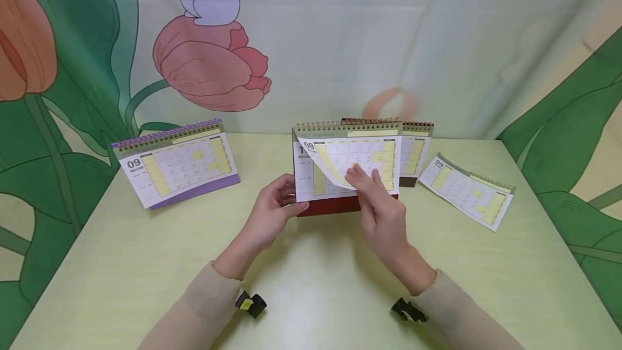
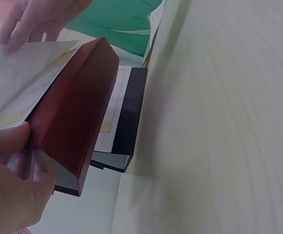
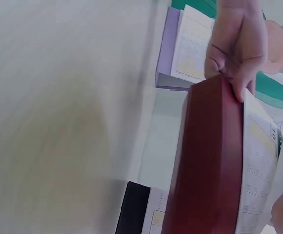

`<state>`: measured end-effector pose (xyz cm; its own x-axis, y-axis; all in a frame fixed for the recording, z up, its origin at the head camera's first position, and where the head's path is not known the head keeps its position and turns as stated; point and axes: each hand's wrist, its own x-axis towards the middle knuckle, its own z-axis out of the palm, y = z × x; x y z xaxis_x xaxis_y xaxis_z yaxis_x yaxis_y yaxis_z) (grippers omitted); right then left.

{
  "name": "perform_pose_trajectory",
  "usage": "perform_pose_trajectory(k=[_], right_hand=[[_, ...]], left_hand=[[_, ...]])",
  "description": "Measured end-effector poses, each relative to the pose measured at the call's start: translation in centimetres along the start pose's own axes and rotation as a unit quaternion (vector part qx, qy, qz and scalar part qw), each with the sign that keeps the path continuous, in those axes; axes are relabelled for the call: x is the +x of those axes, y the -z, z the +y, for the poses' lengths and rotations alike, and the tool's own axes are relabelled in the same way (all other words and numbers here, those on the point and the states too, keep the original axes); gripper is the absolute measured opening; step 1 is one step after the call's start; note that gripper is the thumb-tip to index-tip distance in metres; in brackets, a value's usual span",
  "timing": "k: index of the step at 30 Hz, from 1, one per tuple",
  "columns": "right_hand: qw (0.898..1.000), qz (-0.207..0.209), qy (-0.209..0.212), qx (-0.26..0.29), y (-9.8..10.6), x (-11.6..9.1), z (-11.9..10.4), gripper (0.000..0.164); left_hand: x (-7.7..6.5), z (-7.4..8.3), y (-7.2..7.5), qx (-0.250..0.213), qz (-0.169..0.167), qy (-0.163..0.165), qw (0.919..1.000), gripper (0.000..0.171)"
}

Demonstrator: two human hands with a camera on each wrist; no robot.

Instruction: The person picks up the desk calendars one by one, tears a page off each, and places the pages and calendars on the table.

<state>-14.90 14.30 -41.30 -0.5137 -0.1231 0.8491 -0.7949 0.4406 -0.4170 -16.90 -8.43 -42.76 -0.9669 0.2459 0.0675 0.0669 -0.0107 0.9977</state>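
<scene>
A desk calendar with a dark red stand [image 1: 330, 207] rests in the middle, tilted up off the table in the wrist views. My left hand [image 1: 272, 209] grips its left edge, thumb in front at the lower corner and fingers behind. The calendar's front page [image 1: 359, 150], marked 09, curls up from its left side and bares a sheet marked 10 [image 3: 261, 156]. At the curled page's lower edge, my right hand [image 1: 384, 215] pinches the paper, fingers lying over its front. The thumb's hold is hidden in the head view.
To the left stands a purple calendar [image 1: 177, 161] showing 09. Behind the red one is a dark brown calendar [image 1: 417, 150], partly covered. A loose 09 sheet [image 1: 466, 190] with a torn-looking top edge lies at the right. A printed curtain [image 1: 330, 42] hangs behind the table.
</scene>
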Motion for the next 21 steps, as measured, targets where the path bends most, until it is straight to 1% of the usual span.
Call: perform_pose_trajectory(k=[4,7,11,14,17,21], right_hand=[[0.999,0.010,-0.036,0.028,0.2,0.5,-0.1,0.034],[0.997,0.015,-0.067,0.038,0.6,0.6,0.0,0.029],[0.993,0.025,-0.105,0.048,0.9,0.6,0.1,0.024],[0.989,0.030,-0.128,0.064,1.0,0.7,0.1,0.020],[0.987,0.029,-0.144,0.070,1.3,0.8,0.1,0.019],[0.983,0.016,-0.170,0.074,1.6,0.9,0.1,0.019]], left_hand=[[0.1,-0.3,0.0,0.002,0.004,0.000,1.0000,0.041],[0.3,-0.4,0.0,-0.006,0.004,-0.001,1.0000,0.039],[0.3,-0.5,0.0,-0.014,0.006,-0.003,0.9999,0.038],[0.4,-0.5,0.0,-0.011,0.009,-0.003,0.9999,0.037],[0.4,-0.5,0.1,-0.007,0.013,-0.004,0.9999,0.037],[0.3,-0.6,0.2,-0.003,0.017,-0.003,0.9999,0.037]])
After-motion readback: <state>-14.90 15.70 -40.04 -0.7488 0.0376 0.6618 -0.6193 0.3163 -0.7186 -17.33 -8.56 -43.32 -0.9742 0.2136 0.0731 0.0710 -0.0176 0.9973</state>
